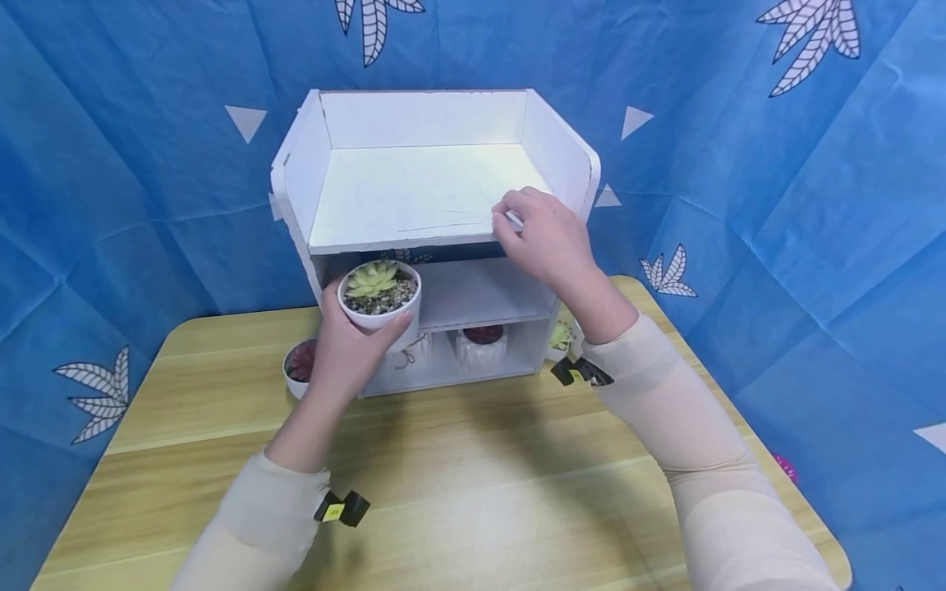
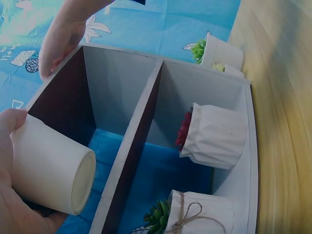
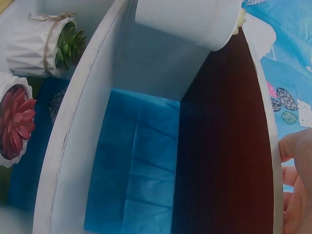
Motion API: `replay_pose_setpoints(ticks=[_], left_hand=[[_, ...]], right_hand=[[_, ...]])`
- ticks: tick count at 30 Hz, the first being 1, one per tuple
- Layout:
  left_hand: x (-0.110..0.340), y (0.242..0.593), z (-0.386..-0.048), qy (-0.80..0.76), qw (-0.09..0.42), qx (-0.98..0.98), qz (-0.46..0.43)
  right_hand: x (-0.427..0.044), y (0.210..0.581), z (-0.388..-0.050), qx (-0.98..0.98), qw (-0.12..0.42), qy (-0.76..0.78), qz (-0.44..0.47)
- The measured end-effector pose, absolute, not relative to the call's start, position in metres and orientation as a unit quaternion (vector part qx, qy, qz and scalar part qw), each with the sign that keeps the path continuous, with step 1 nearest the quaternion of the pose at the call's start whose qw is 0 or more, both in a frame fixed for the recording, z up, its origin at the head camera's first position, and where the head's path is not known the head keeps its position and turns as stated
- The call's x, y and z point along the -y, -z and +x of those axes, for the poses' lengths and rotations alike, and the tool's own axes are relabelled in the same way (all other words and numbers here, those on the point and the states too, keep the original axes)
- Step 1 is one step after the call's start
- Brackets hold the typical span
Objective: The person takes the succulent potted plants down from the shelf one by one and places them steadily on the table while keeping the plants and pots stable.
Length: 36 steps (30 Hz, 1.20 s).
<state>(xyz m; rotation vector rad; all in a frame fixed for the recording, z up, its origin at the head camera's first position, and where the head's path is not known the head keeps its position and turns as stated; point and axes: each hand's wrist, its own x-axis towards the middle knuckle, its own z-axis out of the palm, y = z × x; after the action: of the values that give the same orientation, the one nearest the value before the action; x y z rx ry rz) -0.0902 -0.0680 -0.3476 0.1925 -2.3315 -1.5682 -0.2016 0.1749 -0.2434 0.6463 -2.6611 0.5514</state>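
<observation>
My left hand (image 1: 347,341) grips a white pot (image 2: 53,165) with a pale green succulent (image 1: 373,279) and gravel on top. The pot is in front of the middle opening of a white shelf unit (image 1: 429,189), near its left side. At the front edge of the top board, toward the right, my right hand (image 1: 547,238) rests with loosely bent fingers and no object visible in it. The right wrist view shows these fingers (image 3: 290,146) beside the board's edge.
On the lower shelf stand a white pot with a red succulent (image 3: 19,117) and a twine-tied white pot (image 2: 200,214) with a green one. A reddish plant in a white pot (image 1: 299,369) stands left of the unit; another potted succulent (image 1: 559,338) stands right. All are on a wooden table (image 1: 458,484).
</observation>
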Motion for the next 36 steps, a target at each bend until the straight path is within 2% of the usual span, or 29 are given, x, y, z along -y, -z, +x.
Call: replay_pose_setpoints(ticks=[27, 36], left_hand=[[0.083, 0.343, -0.053, 0.553, 0.160, 0.815, 0.063], [0.094, 0.346, -0.047, 0.549, 0.177, 0.815, 0.054]], right_hand=[[-0.174, 0.245, -0.204, 0.940, 0.175, -0.191, 0.222], [-0.173, 0.245, -0.205, 0.939, 0.178, -0.192, 0.225]])
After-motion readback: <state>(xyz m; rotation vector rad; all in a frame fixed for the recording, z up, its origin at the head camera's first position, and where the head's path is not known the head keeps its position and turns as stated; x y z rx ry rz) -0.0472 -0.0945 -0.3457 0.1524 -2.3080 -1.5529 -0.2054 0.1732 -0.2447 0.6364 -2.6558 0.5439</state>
